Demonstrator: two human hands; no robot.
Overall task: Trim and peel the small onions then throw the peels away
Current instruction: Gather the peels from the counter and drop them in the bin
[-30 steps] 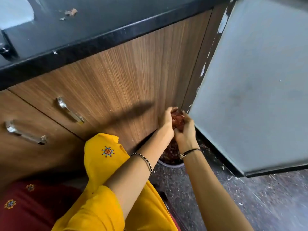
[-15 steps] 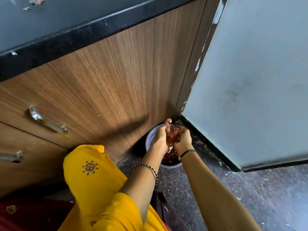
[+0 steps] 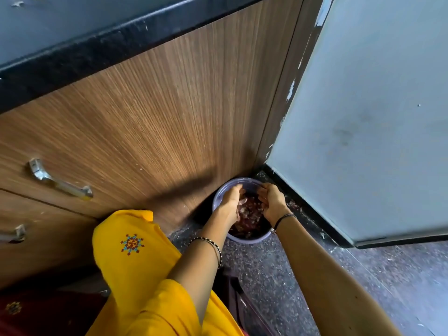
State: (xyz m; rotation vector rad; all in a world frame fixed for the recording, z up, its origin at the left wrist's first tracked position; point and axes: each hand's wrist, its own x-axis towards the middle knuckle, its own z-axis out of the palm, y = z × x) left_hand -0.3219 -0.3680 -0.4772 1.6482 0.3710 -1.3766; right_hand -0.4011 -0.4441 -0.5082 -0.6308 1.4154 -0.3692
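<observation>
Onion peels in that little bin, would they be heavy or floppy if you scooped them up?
Probably very light and floppy: the onion peels look like thin flakes heaped loosely in the bin. They'd likely scatter easily; bits already lie on the floor nearby.

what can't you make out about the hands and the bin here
- Head view, left hand and right hand: their backs hide the palms, so whether they hold peels cannot be told.
- Head view, bin: peels and hands cover its bottom.
- Head view, countertop: cut off by the top edge, its far part unseen.
</observation>
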